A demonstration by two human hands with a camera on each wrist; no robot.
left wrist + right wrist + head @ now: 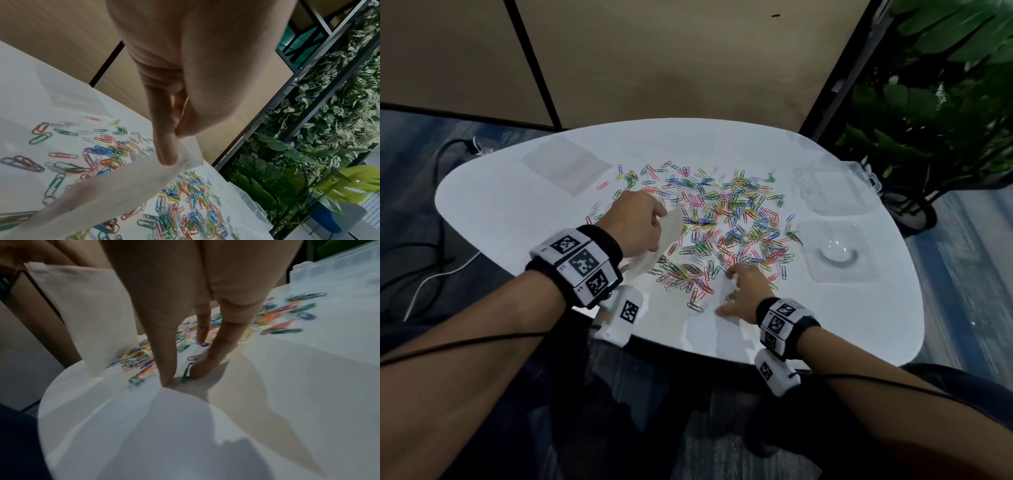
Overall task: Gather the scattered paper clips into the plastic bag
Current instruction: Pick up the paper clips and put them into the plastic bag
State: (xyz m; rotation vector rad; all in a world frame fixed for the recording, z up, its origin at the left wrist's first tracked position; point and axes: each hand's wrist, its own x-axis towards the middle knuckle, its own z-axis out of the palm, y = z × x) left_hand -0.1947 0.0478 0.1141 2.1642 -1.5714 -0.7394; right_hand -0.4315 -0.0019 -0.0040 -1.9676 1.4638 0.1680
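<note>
Many coloured paper clips (726,222) lie spread over the middle of the white table (517,212). My left hand (658,230) hovers at their left edge and pinches the top rim of a translucent plastic bag (650,253), which hangs down toward the table. In the left wrist view, thumb and forefinger of that hand (177,135) pinch the bag (123,186) over the clips (185,203). My right hand (726,293) has spread fingertips on the table at the pile's near edge. In the right wrist view a green clip (186,372) lies between its fingertips (167,381), beside the bag (86,305).
A second flat plastic bag (568,164) lies at the back left. Clear plastic boxes (835,192) and a clear tray with a round dimple (839,253) stand along the right side. A leafy plant (935,102) is beyond the right edge. Cables (438,274) lie on the floor at left.
</note>
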